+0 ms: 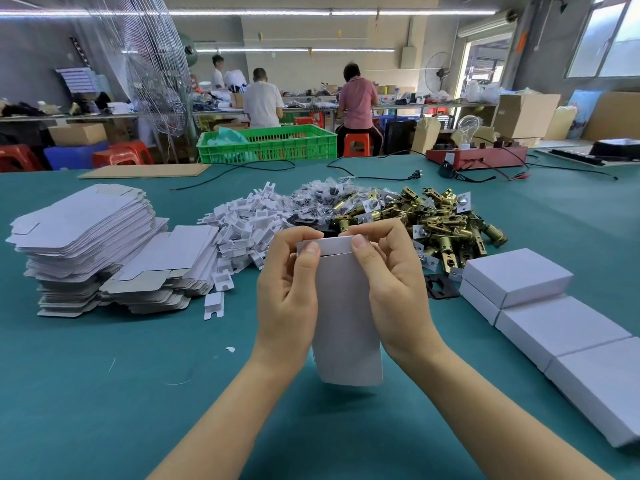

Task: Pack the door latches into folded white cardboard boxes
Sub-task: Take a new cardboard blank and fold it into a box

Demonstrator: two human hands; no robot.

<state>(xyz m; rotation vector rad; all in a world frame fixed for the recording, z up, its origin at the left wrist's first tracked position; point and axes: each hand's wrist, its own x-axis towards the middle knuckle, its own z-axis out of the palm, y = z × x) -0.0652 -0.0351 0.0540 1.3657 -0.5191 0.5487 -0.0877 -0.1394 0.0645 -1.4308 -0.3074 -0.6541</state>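
Head view: my left hand (289, 289) and right hand (391, 282) grip a white box (343, 306) upright between them above the table (104, 375), both thumbs pressing its top flap. The latches (446, 220) lie heaped just beyond; closed boxes (554, 323) sit to my right.

Factory packing floor: workers (262, 98) at long benches (415, 106).

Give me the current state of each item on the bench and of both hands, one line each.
Box in hand: held upright off the table, top flap being pressed shut.
Left hand: grips the box's left side, thumb on the flap.
Right hand: grips the right side, thumb on the flap.
Flat box blanks: unfolded, stacked.
Door latches: loose in a heap, unpacked.
Finished boxes: closed, in a row.
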